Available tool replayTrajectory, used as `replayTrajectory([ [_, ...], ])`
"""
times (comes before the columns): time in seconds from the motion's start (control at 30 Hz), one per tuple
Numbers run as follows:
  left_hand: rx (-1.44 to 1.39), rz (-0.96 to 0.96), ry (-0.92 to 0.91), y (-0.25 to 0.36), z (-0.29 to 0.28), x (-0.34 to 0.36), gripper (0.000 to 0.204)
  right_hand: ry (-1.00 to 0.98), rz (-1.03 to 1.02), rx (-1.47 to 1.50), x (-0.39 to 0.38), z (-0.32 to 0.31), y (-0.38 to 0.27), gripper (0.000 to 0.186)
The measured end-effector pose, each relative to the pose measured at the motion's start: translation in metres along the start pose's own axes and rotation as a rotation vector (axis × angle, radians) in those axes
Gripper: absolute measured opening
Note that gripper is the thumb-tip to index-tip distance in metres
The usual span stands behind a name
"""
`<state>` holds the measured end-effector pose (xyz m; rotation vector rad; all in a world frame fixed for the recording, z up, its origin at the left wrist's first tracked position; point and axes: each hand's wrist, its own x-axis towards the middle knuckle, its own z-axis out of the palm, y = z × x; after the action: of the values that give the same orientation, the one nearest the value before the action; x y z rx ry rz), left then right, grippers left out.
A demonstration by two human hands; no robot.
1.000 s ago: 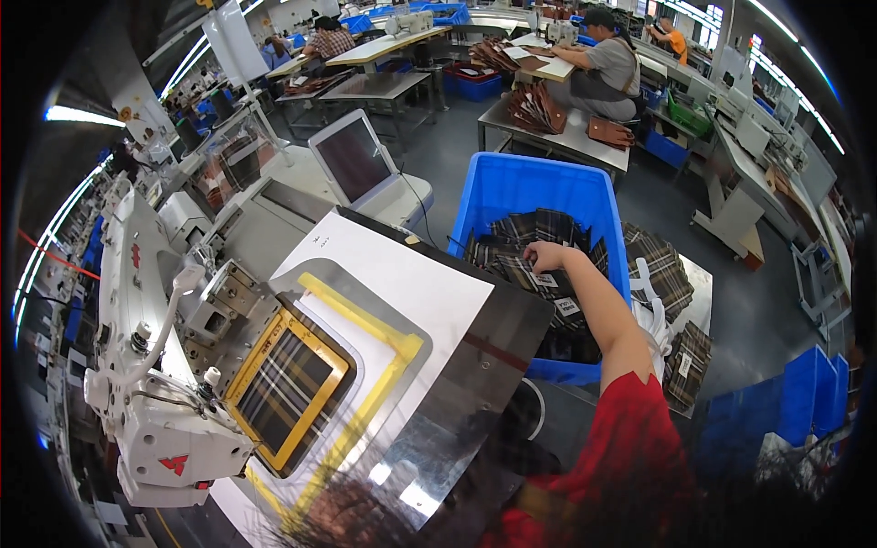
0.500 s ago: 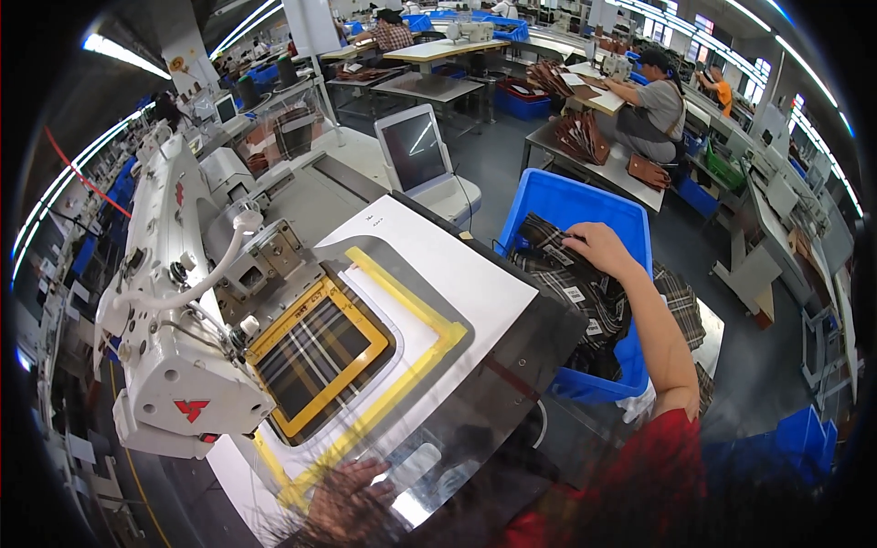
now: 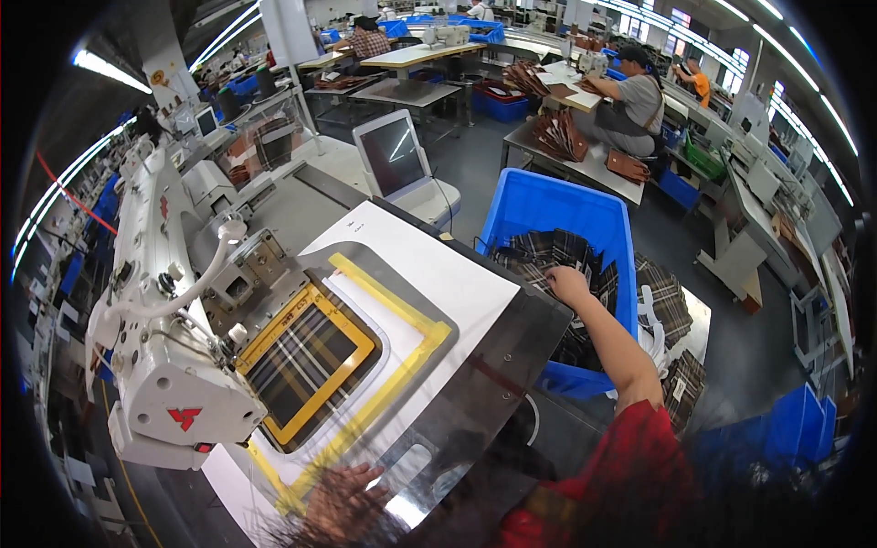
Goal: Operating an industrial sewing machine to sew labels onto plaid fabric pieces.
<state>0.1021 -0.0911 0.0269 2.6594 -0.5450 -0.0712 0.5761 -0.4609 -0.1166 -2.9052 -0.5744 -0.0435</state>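
Note:
My right hand [image 3: 568,285] is down in the blue bin [image 3: 559,194], its fingers bent closed on dark plaid fabric [image 3: 557,248] piled inside. Loose strands of hair partly cover my left hand [image 3: 343,500], which lies with fingers stretched out at the near edge of the sewing template. On the machine bed, a yellow clamp frame [image 3: 352,358] surrounds a plaid fabric panel [image 3: 301,361]. Yellow tape [image 3: 388,301] borders the grey and clear template around it. The white sewing machine head [image 3: 187,402] stands left of the frame.
A white sheet [image 3: 457,274] lies under the template. Behind it stands a control screen [image 3: 393,151]. More plaid pieces [image 3: 665,301] lie right of the bin, and stacked blue bins [image 3: 795,425] stand lower right. A co-worker [image 3: 630,105] sits beyond, near brown pieces [image 3: 559,137].
My right hand has moved lower and nearer in the bin; the labelled plaid pieces it lifted before are no longer held up. My left hand stays about where it was. The view has shifted slightly.

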Motion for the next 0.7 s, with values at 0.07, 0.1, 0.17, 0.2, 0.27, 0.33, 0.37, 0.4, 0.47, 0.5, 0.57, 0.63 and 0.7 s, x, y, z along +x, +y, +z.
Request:
replayTrajectory([
  [0.07, -0.028, -0.028, 0.024, 0.002, 0.000, -0.002, 0.027, 0.057, 0.000, 0.038, 0.000, 0.003, -0.014, 0.026],
  [0.1, -0.042, -0.038, 0.035, 0.004, 0.001, -0.001, 0.027, 0.119, -0.005, 0.061, -0.002, 0.001, -0.020, 0.028],
  [0.17, -0.073, -0.051, 0.062, 0.008, 0.003, 0.001, 0.027, 0.064, -0.045, 0.136, -0.005, -0.002, -0.027, 0.030],
  [0.2, -0.089, -0.059, 0.078, 0.010, 0.003, 0.002, 0.027, 0.010, -0.103, 0.204, -0.007, -0.003, -0.029, 0.033],
  [0.27, -0.126, -0.075, 0.119, 0.016, 0.004, 0.004, 0.027, 0.005, -0.148, 0.236, -0.014, 0.010, -0.024, 0.035],
  [0.33, -0.161, -0.106, 0.168, 0.022, 0.004, 0.004, 0.027, -0.003, -0.211, 0.270, -0.015, 0.016, -0.024, 0.038],
  [0.37, -0.177, -0.129, 0.195, 0.024, 0.005, 0.003, 0.027, -0.049, -0.175, 0.248, -0.017, 0.010, -0.031, 0.037],
  [0.4, -0.193, -0.151, 0.224, 0.025, 0.005, 0.003, 0.027, -0.094, -0.140, 0.225, -0.019, 0.003, -0.038, 0.036],
  [0.47, -0.229, -0.192, 0.286, 0.027, 0.004, 0.003, 0.027, -0.069, -0.079, 0.237, -0.027, -0.022, -0.050, 0.034],
  [0.5, -0.228, -0.195, 0.291, 0.026, 0.000, 0.004, 0.027, -0.044, -0.015, 0.249, -0.028, -0.028, -0.054, 0.032],
  [0.57, 0.532, 0.117, -0.121, 0.022, -0.016, 0.012, 0.030, 0.085, 0.023, 0.311, -0.024, -0.024, -0.037, 0.030],
  [0.63, 0.491, 0.104, -0.087, 0.028, -0.022, 0.019, 0.031, 0.273, 0.017, 0.469, -0.020, -0.028, -0.022, 0.031],
  [0.7, 0.451, 0.090, -0.054, 0.010, -0.005, 0.007, 0.032, 0.363, 0.068, 0.552, -0.018, -0.041, -0.015, 0.033],
])
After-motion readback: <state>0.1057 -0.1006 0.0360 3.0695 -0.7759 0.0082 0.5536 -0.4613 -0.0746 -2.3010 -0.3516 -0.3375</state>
